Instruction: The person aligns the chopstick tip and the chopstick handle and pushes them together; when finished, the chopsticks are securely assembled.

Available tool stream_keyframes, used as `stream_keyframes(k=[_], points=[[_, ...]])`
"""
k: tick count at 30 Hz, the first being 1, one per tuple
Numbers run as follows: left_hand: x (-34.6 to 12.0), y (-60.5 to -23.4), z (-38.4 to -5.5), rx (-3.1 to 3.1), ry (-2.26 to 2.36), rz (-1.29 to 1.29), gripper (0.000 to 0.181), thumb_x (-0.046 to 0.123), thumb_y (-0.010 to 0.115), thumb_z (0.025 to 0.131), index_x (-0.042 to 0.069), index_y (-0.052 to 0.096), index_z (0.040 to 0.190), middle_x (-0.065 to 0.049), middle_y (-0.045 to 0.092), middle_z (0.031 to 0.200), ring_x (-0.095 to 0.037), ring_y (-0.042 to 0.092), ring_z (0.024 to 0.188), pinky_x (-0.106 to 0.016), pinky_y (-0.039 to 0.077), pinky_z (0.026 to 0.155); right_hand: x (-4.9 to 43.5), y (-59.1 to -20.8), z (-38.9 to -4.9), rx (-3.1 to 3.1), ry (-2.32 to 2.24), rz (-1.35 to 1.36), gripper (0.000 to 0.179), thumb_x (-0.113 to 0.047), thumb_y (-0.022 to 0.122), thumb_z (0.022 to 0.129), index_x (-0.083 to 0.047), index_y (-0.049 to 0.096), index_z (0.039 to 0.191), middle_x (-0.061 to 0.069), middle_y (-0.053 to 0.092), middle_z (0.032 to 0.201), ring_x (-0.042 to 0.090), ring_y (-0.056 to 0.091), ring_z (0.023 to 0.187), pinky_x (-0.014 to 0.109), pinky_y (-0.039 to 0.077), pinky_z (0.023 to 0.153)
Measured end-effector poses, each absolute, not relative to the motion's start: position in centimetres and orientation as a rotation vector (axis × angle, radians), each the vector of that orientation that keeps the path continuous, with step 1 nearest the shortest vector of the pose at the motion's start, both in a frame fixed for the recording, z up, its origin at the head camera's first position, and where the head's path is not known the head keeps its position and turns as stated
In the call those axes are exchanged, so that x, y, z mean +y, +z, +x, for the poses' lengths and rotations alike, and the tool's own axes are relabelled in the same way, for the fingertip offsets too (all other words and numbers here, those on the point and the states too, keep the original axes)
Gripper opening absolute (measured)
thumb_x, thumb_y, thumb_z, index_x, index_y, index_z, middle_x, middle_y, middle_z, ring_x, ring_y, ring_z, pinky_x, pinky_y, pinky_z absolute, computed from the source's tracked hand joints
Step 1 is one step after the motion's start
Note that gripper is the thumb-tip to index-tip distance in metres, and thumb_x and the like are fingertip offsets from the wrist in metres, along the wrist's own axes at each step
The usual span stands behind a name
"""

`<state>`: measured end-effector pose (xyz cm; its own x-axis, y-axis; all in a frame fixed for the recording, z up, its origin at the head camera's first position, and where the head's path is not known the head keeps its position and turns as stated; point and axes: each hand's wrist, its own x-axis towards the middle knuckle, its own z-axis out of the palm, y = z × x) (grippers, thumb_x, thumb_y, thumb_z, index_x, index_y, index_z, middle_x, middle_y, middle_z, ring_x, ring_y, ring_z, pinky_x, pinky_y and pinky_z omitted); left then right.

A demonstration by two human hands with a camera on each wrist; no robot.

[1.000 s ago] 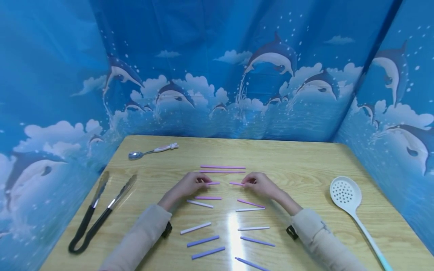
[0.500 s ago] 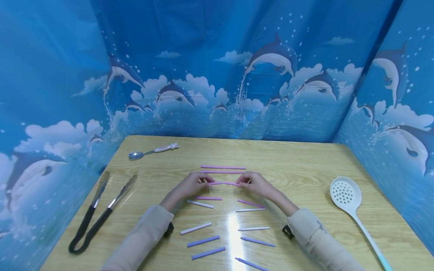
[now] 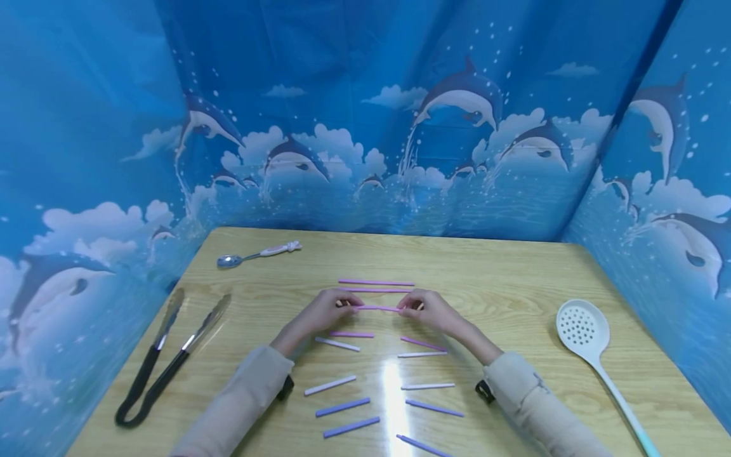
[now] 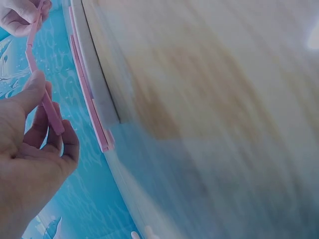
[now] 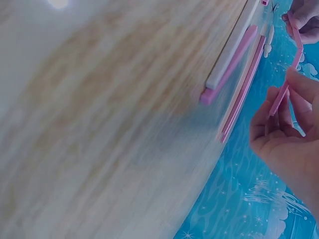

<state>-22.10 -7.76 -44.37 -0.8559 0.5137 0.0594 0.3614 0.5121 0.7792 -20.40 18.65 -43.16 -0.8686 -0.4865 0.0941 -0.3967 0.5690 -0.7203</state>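
In the middle of the table, my left hand (image 3: 324,311) pinches a thin pink stick (image 4: 53,113) between thumb and fingers. My right hand (image 3: 433,311) pinches a second pink stick (image 5: 279,101) the same way. The inner ends of the two sticks meet between the hands, with a slight bend at the joint. Just beyond the hands lie two long pink sticks (image 3: 375,282), side by side. Nearer the body are short pink sticks (image 3: 351,334), white sticks (image 3: 330,385) and blue-violet sticks (image 3: 342,407), laid out in two loose columns.
Black-handled tongs (image 3: 150,374) lie spread on the left side of the table (image 3: 491,266). A spoon (image 3: 230,261) with a pink handle is at the back left. On the right rests a white slotted skimmer (image 3: 582,328). A blue dolphin curtain (image 3: 365,127) surrounds the table.
A second ago the two pink sticks were apart. My right hand has moved left, bringing their ends together, and they now form a straighter line than half a second ago.
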Motion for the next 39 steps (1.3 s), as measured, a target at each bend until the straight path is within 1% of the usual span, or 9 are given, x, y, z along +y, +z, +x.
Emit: stream_keyframes(k=[4,9,13,16,19,26,31,36,39], points=[[-7.7,-44.5,-22.1,2.586,1.258,0.710,0.016,0.010,0.065,0.088,0.008,0.071,0.103,-0.004,0.068,0.098,-0.016,0.061,0.092,-0.030,0.052,0.082,18.6,-43.2,-20.3,2.699,-1.172,-0.779,0.013,-0.006,0.064,0.089,0.001,0.071,0.098,0.003,0.065,0.079,0.006,0.055,0.071,0.021,0.050,0.064],[-7.5,-44.5,-22.0,2.578,1.267,0.655,0.017,0.010,0.065,0.088,0.009,0.070,0.104,-0.003,0.068,0.098,-0.015,0.061,0.091,-0.029,0.053,0.082,18.3,-43.3,-20.3,2.706,-1.204,-0.796,0.015,-0.004,0.062,0.089,0.003,0.070,0.099,0.007,0.066,0.082,0.010,0.057,0.073,0.022,0.051,0.066],[-7.5,-44.6,-22.0,2.583,1.266,0.702,0.019,0.009,0.064,0.089,0.005,0.069,0.107,-0.006,0.068,0.098,-0.017,0.062,0.091,-0.029,0.053,0.082,18.0,-43.3,-20.2,2.684,-1.235,-0.744,0.016,-0.005,0.062,0.089,0.004,0.068,0.101,0.009,0.065,0.086,0.010,0.056,0.076,0.022,0.051,0.068],[-7.5,-44.6,-21.9,2.582,1.256,0.721,0.021,0.010,0.063,0.090,0.005,0.068,0.109,-0.006,0.067,0.098,-0.017,0.061,0.091,-0.028,0.053,0.081,17.7,-43.3,-20.1,2.674,-1.250,-0.712,0.017,-0.008,0.063,0.089,0.003,0.069,0.101,0.008,0.064,0.085,0.009,0.054,0.073,0.020,0.050,0.064],[-7.5,-44.5,-21.9,2.579,1.252,0.746,0.020,0.011,0.063,0.090,0.005,0.069,0.108,-0.006,0.068,0.098,-0.017,0.062,0.090,-0.026,0.053,0.080,17.5,-43.3,-20.0,2.700,-1.255,-0.717,0.015,-0.009,0.065,0.089,0.002,0.069,0.098,0.006,0.063,0.083,0.007,0.050,0.069,0.020,0.047,0.061],[-7.4,-44.3,-21.9,2.580,1.259,0.828,0.019,0.010,0.061,0.092,0.001,0.069,0.106,-0.013,0.069,0.102,-0.021,0.064,0.092,-0.024,0.053,0.080,17.4,-43.3,-20.1,2.744,-1.266,-0.731,0.012,-0.007,0.066,0.087,0.000,0.070,0.095,0.002,0.060,0.080,0.006,0.046,0.066,0.019,0.044,0.058],[-7.2,-44.2,-21.9,2.582,1.267,0.852,0.019,0.009,0.061,0.091,0.000,0.069,0.106,-0.014,0.069,0.101,-0.020,0.064,0.087,-0.022,0.053,0.075,17.5,-43.5,-20.2,2.762,-1.265,-0.743,0.012,-0.007,0.066,0.087,0.000,0.070,0.095,0.002,0.061,0.079,0.005,0.045,0.065,0.019,0.043,0.058],[-7.2,-44.2,-21.8,2.585,1.279,0.805,0.020,0.009,0.063,0.090,0.001,0.069,0.106,-0.013,0.070,0.099,-0.016,0.065,0.080,-0.019,0.053,0.069,17.7,-43.5,-20.0,2.747,-1.297,-0.750,0.012,-0.007,0.066,0.087,0.000,0.070,0.095,0.002,0.059,0.079,0.005,0.045,0.066,0.018,0.044,0.057],[-7.1,-44.2,-21.7,2.585,1.291,0.787,0.020,0.009,0.064,0.089,0.002,0.069,0.106,-0.012,0.071,0.098,-0.014,0.065,0.078,-0.019,0.053,0.067,17.7,-43.5,-19.8,2.739,-1.326,-0.756,0.011,-0.006,0.066,0.087,0.001,0.070,0.095,0.003,0.058,0.079,0.005,0.045,0.066,0.018,0.044,0.056]])
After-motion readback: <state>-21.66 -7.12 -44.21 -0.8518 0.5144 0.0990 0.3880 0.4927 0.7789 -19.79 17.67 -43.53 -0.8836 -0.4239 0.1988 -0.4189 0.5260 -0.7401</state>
